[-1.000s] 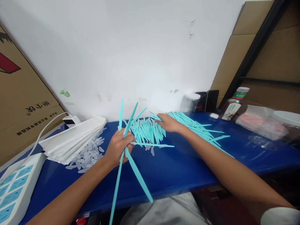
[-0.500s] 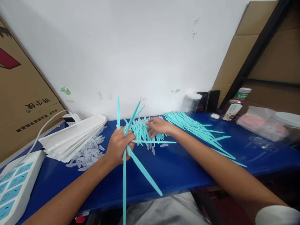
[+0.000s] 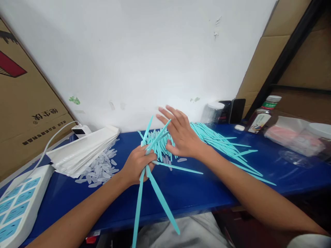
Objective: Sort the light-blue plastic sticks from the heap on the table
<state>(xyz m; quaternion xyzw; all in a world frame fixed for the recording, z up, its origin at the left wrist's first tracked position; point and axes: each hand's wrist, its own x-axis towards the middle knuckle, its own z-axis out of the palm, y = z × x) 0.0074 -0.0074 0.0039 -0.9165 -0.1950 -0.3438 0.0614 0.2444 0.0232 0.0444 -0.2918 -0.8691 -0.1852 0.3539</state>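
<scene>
My left hand is closed round several long turquoise plastic strips, which fan out from the fist in different directions, some up, one to the right, others down toward me. Just right of it, my right hand is raised with its fingers spread and nothing in them. Behind and partly under the right hand lies a pile of shorter-looking turquoise strips. A few small translucent pieces lie in front of that pile. Another heap of long turquoise strips stretches over the table to the right of my right hand.
Left on the blue table are stacked white sleeves, a heap of translucent pieces and a power strip. A clear jar, a bottle and a bag with pink contents stand at the right. Behind rises a white wall.
My right hand has lifted from the middle pile, its fingers spreading upward. My left hand has shifted slightly right and down in view, and its fanned strips have tilted.
</scene>
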